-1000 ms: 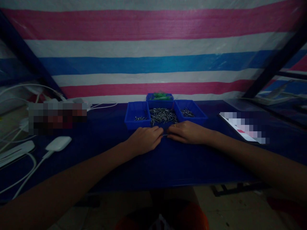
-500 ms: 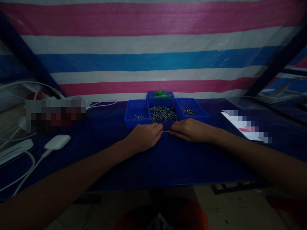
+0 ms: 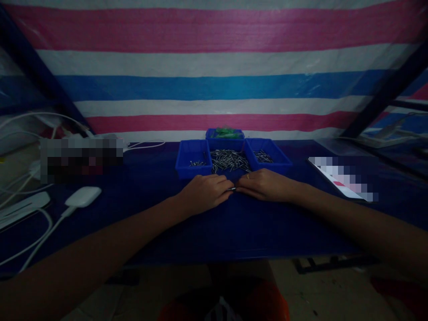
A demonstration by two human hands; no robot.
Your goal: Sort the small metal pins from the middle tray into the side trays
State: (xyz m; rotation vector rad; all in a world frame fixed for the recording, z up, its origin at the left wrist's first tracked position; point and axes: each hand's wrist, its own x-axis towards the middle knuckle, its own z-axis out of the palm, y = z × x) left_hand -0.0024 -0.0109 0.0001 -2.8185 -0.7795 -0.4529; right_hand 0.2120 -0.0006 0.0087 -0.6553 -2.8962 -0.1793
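Between the fingertips of both hands lies a small, slim metal piece [image 3: 232, 189], shiny and too small to identify. My left hand [image 3: 207, 192] is closed on its left end. My right hand [image 3: 262, 185], with a ring on one finger, pinches toward the right end, its fingertips almost meeting the left ones. Just beyond the hands is a loose heap of slim metal pieces [image 3: 230, 159]. Flanking the heap are a left blue bin [image 3: 193, 172] and a right blue bin [image 3: 279, 156], each with some similar metal pieces inside.
At the back, another blue bin [image 3: 224, 141] holds green items. A lit phone [image 3: 337, 180] lies to the right on the blue table [image 3: 214, 236]. White cables and a white charger [image 3: 83, 197] occupy the left side. A striped sheet [image 3: 214, 89] hangs behind.
Both hands have come closer together, so less of the metal piece shows between them. They also sit slightly lower in view.
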